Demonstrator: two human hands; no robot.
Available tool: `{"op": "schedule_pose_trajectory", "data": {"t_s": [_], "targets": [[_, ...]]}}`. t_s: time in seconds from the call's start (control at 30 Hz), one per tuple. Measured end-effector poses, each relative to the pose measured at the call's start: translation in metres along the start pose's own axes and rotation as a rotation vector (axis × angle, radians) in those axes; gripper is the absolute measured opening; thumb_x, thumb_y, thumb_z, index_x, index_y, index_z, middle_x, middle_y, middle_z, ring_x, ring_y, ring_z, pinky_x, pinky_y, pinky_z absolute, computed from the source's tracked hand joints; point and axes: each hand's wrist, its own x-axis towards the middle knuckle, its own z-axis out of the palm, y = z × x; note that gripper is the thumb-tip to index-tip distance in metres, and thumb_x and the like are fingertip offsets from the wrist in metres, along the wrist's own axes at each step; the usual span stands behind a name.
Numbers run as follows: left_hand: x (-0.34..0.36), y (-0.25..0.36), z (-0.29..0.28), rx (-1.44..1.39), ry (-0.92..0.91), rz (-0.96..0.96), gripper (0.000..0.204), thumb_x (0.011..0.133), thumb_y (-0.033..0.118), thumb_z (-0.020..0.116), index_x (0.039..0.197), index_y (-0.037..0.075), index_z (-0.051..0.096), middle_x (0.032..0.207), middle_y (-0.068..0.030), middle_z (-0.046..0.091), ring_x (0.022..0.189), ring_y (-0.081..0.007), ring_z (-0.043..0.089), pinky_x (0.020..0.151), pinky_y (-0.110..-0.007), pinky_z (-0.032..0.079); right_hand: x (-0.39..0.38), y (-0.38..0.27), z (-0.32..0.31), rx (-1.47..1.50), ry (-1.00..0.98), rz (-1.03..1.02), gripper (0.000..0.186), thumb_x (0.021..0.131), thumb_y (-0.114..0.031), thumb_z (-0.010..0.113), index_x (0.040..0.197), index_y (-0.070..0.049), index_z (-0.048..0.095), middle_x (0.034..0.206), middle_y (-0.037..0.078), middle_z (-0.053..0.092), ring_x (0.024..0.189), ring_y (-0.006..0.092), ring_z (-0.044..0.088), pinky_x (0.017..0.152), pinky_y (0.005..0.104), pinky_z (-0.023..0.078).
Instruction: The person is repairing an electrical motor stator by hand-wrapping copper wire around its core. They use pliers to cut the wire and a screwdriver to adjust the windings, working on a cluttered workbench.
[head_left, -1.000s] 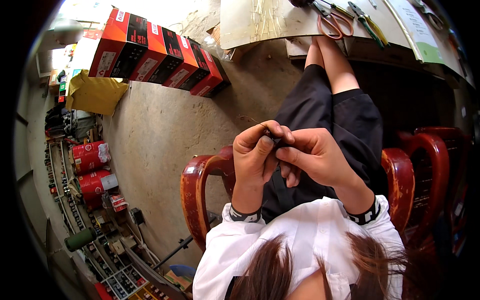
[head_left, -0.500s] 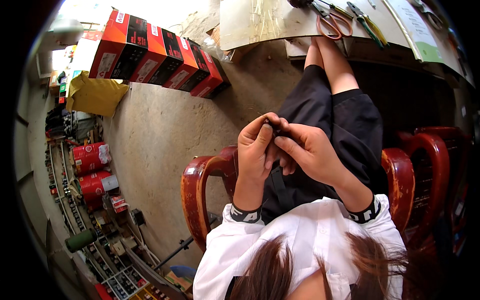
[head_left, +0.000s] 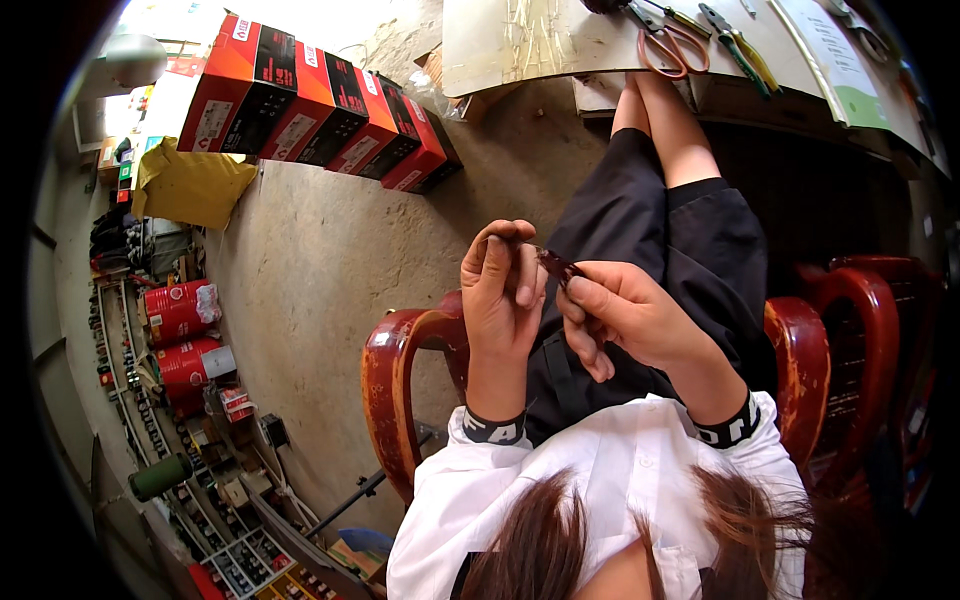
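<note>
My right hand (head_left: 632,312) pinches a small, dark reddish-brown elongated piece (head_left: 558,266) between thumb and fingers. It is glossy, and its far end points up and left toward my other hand. My left hand (head_left: 502,285) is raised close beside it, the thumb pressed to the curled index finger. Whatever the left fingertips hold, if anything, is hidden or too small to make out. Both hands are above my lap, over the dark shorts (head_left: 610,220).
Ahead stands a table (head_left: 480,60) with thin pale strands (head_left: 540,35), scissors (head_left: 672,52), pliers (head_left: 740,50) and a booklet (head_left: 830,60). Red-and-black boxes (head_left: 310,105) line the far left. Red wooden chair arms (head_left: 395,365) flank me. Cluttered shelving (head_left: 150,400) runs along the left.
My hands have moved apart from being pressed together. The dark piece, mostly covered before, now shows in my right hand. My left hand has shifted slightly left.
</note>
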Motion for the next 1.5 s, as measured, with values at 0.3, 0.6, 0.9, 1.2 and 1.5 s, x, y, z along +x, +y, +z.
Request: {"op": "schedule_pose_trajectory", "data": {"t_s": [0.3, 0.6, 0.9, 1.2, 1.5], "targets": [[-0.017, -0.002, 0.019, 0.809, 0.155, 0.349, 0.014, 0.091, 0.001, 0.065, 0.102, -0.007, 0.068, 0.097, -0.0155, 0.068, 0.065, -0.0131, 0.060, 0.055, -0.023, 0.050, 0.004, 0.000, 0.002, -0.276, 0.365, -0.197, 0.027, 0.106, -0.026, 0.044, 0.090, -0.004, 0.049, 0.063, 0.005, 0.059, 0.048, 0.0120, 0.059, 0.044, 0.0200, 0.045], [-0.009, 0.047, 0.050, 1.669, -0.299, 0.707, 0.023, 0.068, -0.004, 0.076, 0.091, -0.002, 0.073, 0.083, -0.0112, 0.067, 0.068, -0.0220, 0.064, 0.057, -0.028, 0.050, 0.010, 0.003, -0.001, -1.383, 0.531, -0.435, 0.018, 0.096, -0.017, 0.057, 0.085, -0.004, 0.050, 0.064, 0.019, 0.056, 0.061, 0.0391, 0.059, 0.050, 0.0438, 0.044], [0.031, 0.086, 0.057, 1.548, -0.610, 0.268, 0.020, 0.074, -0.005, 0.071, 0.092, 0.001, 0.074, 0.082, -0.0085, 0.067, 0.068, -0.0167, 0.064, 0.058, -0.027, 0.049, 0.005, -0.040, 0.017, -1.318, 0.015, -0.028, 0.016, 0.096, -0.015, 0.059, 0.087, -0.003, 0.055, 0.058, 0.009, 0.057, 0.052, 0.0241, 0.062, 0.050, 0.0326, 0.046], [0.013, 0.079, 0.024, 0.684, -0.240, -0.392, 0.008, 0.090, 0.004, 0.068, 0.091, -0.004, 0.071, 0.079, -0.0045, 0.065, 0.065, -0.0057, 0.055, 0.056, -0.018, 0.041, 0.009, -0.054, 0.032, -0.824, -0.241, -0.042, 0.021, 0.100, -0.016, 0.055, 0.088, 0.001, 0.058, 0.057, 0.005, 0.059, 0.047, 0.0115, 0.059, 0.046, 0.0252, 0.045], [-0.030, 0.081, 0.056, 1.338, -0.250, 0.197, 0.014, 0.078, -0.003, 0.074, 0.092, -0.002, 0.072, 0.080, -0.0077, 0.062, 0.066, -0.0158, 0.057, 0.056, -0.027, 0.043, 0.011, -0.049, 0.043, -0.952, 0.136, -0.190, 0.024, 0.098, -0.015, 0.057, 0.080, 0.000, 0.052, 0.054, 0.007, 0.055, 0.045, 0.0158, 0.056, 0.045, 0.0285, 0.042]]}}
